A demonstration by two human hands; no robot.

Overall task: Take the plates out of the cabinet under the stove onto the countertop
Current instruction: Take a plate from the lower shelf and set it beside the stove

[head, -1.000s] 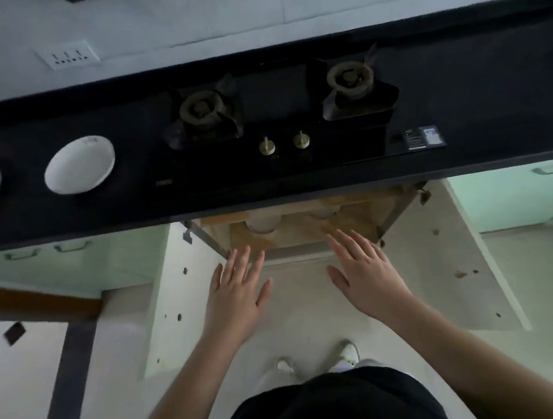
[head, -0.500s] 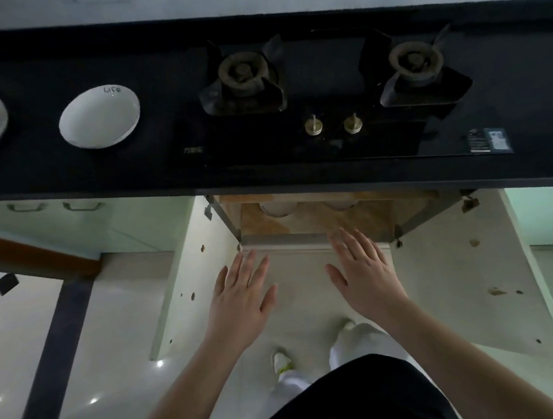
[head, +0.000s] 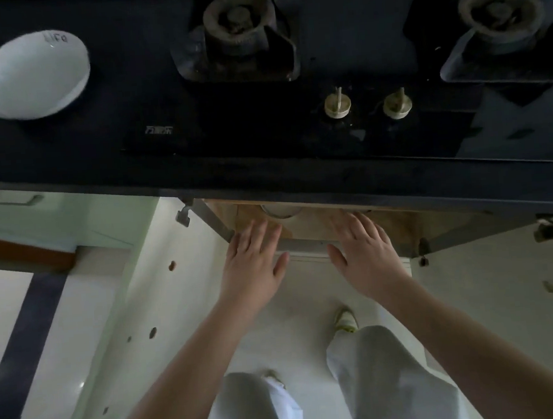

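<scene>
The cabinet (head: 397, 225) under the stove stands open, showing a wooden shelf. The pale rim of a plate (head: 280, 210) peeks out just below the countertop edge; the rest of it is hidden. My left hand (head: 255, 260) is flat with fingers spread, fingertips over the shelf front just below that plate. My right hand (head: 363, 252) reaches in beside it, also spread and holding nothing. One white plate (head: 30, 76) lies on the black countertop (head: 118, 161) at the far left.
A black two-burner gas stove (head: 240, 32) with two knobs (head: 367, 104) fills the counter above the cabinet. Both cabinet doors are swung open, left door (head: 137, 301) and right door (head: 503, 291). My legs and shoes stand on the pale floor below.
The view has dropped and moved closer to the counter. Both hands have gone forward, from in front of the cabinet to over its shelf edge.
</scene>
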